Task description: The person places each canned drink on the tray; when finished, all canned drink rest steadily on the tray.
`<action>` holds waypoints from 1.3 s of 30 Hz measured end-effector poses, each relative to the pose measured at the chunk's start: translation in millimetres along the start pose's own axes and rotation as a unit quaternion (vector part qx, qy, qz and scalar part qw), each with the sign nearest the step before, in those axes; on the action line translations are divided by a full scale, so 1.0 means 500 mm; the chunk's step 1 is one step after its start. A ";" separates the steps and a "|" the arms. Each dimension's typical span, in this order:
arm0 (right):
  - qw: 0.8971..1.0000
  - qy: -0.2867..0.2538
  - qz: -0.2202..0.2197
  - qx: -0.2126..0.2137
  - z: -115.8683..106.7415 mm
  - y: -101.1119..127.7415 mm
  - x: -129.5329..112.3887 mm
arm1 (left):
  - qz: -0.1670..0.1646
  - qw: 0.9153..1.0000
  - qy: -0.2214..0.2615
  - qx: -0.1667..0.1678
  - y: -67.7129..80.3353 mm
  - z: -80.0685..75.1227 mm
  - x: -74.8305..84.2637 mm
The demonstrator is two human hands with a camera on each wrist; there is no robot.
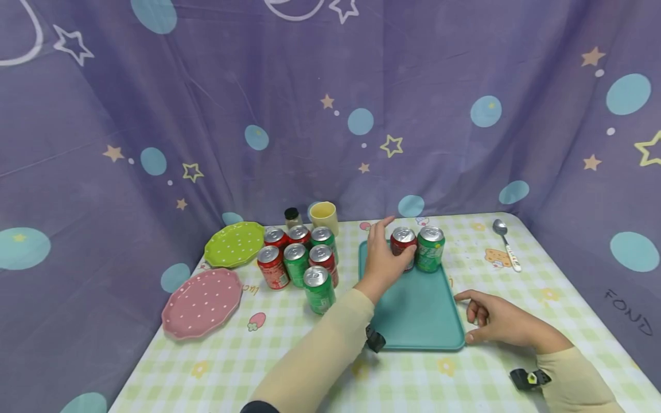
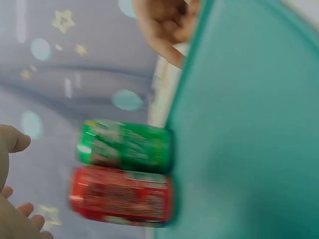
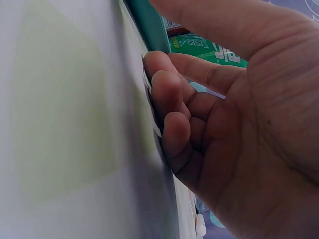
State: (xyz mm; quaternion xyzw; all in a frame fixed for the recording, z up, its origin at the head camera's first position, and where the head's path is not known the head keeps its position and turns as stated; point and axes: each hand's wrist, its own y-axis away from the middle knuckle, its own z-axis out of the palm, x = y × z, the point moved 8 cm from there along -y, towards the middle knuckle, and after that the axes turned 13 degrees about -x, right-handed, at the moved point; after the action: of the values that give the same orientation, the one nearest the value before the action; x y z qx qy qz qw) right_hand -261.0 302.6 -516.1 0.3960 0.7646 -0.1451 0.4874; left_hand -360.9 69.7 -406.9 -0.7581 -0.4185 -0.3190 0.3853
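Observation:
A turquoise tray (image 1: 420, 321) lies on the table with a red soda can (image 1: 404, 237) and a green soda can (image 1: 431, 252) upright side by side at its far edge. My left hand (image 1: 383, 261) is over the tray beside the red can. In the left wrist view its fingers and thumb (image 2: 15, 140) are spread, with a gap to the red can (image 2: 122, 196). My right hand (image 1: 503, 321) rests on the tablecloth at the tray's right side, forefinger and thumb at the rim. Its other fingers (image 3: 177, 134) are loosely bent against the cloth.
Left of the tray stand several red and green cans (image 1: 296, 264), a green one (image 1: 319, 292) nearest. Behind them are a yellow cup (image 1: 324, 217) and a black-capped jar (image 1: 292, 218). A green plate (image 1: 234, 245) and pink plate (image 1: 202, 304) lie left; a spoon (image 1: 508, 246) lies right.

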 end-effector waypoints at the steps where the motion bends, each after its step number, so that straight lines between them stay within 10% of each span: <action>1: 1.000 -0.002 0.001 -0.001 0.000 0.000 0.000 | 0.017 1.000 -0.003 0.000 0.009 -0.013 0.019; 7: 1.000 0.002 0.007 0.001 0.001 0.000 0.000 | 0.092 0.995 -0.044 0.011 0.079 -0.107 0.087; 14: 1.000 0.004 0.004 -0.001 0.003 0.000 -0.001 | 0.131 0.989 -0.069 0.027 0.163 -0.197 0.056; 24: 1.000 0.003 0.010 -0.001 0.002 -0.002 -0.001 | 0.043 0.996 -0.059 0.060 0.242 -0.285 -0.071; 39: 1.000 -0.003 0.002 -0.003 0.004 0.001 -0.004 | -0.054 0.998 0.011 0.007 0.268 -0.271 -0.199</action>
State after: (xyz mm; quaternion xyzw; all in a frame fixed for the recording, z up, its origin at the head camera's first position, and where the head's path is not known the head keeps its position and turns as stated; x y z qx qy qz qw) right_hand -259.0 300.8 -515.5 0.3952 0.7627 -0.1432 0.4915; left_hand -309.1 -131.5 -461.7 -0.7278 -0.4573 -0.3446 0.3774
